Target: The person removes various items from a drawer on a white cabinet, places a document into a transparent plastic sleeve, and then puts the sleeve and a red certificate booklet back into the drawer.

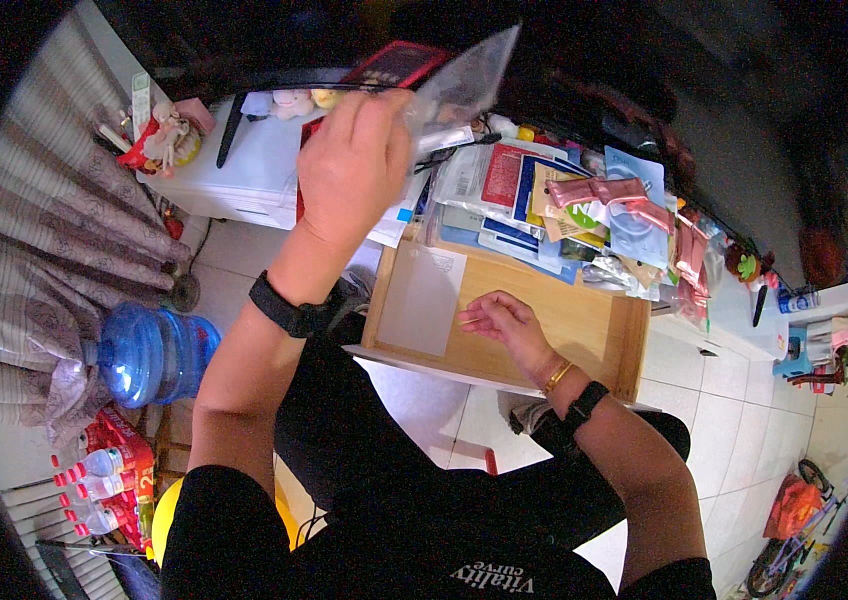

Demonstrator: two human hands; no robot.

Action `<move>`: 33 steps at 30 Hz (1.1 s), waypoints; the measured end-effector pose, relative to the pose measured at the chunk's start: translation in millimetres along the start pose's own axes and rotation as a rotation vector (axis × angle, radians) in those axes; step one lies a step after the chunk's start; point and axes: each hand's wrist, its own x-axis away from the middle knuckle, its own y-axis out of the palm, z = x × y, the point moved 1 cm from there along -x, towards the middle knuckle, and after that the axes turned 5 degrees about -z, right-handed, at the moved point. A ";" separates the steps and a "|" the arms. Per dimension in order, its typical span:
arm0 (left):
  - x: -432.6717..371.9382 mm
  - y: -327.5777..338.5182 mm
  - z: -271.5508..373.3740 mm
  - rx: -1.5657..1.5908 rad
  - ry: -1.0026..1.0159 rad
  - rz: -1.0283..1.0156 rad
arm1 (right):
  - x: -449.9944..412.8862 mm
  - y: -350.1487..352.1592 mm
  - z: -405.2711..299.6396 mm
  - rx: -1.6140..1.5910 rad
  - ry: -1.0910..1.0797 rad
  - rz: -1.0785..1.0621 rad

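Observation:
My left hand [360, 154] is raised over the desk, its fingers pinching a clear plastic sleeve [465, 79] that stands up at a slant. Behind that hand lies a dark, red-bordered flat item [401, 64], partly covered; whether I touch it, I cannot tell. Lower down, my right hand [503, 322] hovers over a pulled-out wooden drawer [536, 289], fingers loosely bent, with nothing clearly visible in them. A white sheet of paper [424, 300] lies in the drawer's left part. A heap of packets and pouches [544, 202] rests at the drawer's far side.
Small plush toys [293, 103] and a figurine [169, 135] stand on the white desk [259, 169]. On the left are a blue water jug [158, 352], a patterned curtain [34, 247] and several bottles [105, 480]. A small bicycle [791, 540] is at the lower right.

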 end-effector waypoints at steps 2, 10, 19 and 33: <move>-5.8 2.0 -6.2 -0.032 0.028 0.077 | 0.9 -1.1 0.0 0.008 0.002 0.003; 6.4 18.2 -9.3 -0.117 0.045 -0.168 | -1.8 -9.3 7.9 0.082 0.077 0.060; 38.0 46.8 -16.6 -0.231 -0.014 -0.724 | -3.5 -20.7 25.5 0.108 0.080 0.044; 45.8 53.2 -22.9 -0.572 0.020 -0.802 | -4.6 -32.2 36.5 0.189 0.098 0.041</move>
